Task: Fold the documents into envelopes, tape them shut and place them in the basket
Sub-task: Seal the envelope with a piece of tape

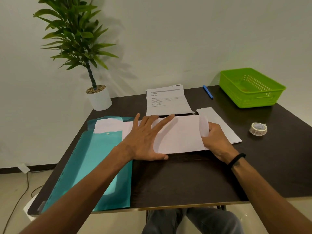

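Observation:
A white envelope point(180, 134) lies across the middle of the dark table point(177, 179). My left hand point(145, 141) presses flat on its left part, fingers spread and straight. My right hand point(217, 141) grips the envelope's right end, where the flap point(204, 125) stands curled up against my fingers. Behind the envelope lies a stack of printed documents point(167, 102). A folded white sheet point(221, 124) lies to the right, partly under my right hand. A roll of tape point(258, 129) sits further right. The green basket point(249, 88) stands at the back right corner, with nothing visible in it.
A teal plastic folder point(94, 166) with white envelopes sticking out of its top covers the table's left side. A blue pen point(208, 92) lies beside the basket. A potted plant point(99, 97) stands at the back left corner. The wall runs close behind.

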The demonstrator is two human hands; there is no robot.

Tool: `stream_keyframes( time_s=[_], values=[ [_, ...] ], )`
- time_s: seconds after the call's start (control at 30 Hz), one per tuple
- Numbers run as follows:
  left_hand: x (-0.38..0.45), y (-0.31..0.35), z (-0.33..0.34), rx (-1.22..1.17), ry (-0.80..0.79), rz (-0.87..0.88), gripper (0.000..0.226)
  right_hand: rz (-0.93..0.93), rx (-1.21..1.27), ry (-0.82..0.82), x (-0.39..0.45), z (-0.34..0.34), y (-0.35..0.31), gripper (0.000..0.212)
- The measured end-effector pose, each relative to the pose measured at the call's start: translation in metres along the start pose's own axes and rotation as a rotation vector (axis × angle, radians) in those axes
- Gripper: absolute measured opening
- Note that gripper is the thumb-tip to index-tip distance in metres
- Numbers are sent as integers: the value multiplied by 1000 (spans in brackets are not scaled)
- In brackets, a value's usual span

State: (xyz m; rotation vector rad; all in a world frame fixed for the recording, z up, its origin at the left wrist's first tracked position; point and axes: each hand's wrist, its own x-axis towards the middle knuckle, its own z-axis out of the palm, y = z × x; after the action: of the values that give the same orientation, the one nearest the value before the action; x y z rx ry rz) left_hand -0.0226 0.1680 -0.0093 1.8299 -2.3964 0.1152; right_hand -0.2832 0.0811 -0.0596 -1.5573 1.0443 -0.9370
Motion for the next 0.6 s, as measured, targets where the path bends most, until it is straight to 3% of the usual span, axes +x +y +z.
stream_keyframes(
  time_s=[0.17,0.23,0.33,0.4,0.6],
  values=[
    [0,-1,-3,67,90,31,118,-130,-125,158,-1,7,-7,65],
    [1,-2,-2,94,98,23,116,-166,-190,293,-4,9,-9,74],
    [2,-4,-1,133,114,7,115,-281,-263,429,-6,8,-7,44],
    [4,-4,0,153,127,1,114,-295,-250,366,-8,8,-7,22],
    [10,-5,2,187,151,-19,111,-154,-117,185,-2,6,-5,19]
  ],
)
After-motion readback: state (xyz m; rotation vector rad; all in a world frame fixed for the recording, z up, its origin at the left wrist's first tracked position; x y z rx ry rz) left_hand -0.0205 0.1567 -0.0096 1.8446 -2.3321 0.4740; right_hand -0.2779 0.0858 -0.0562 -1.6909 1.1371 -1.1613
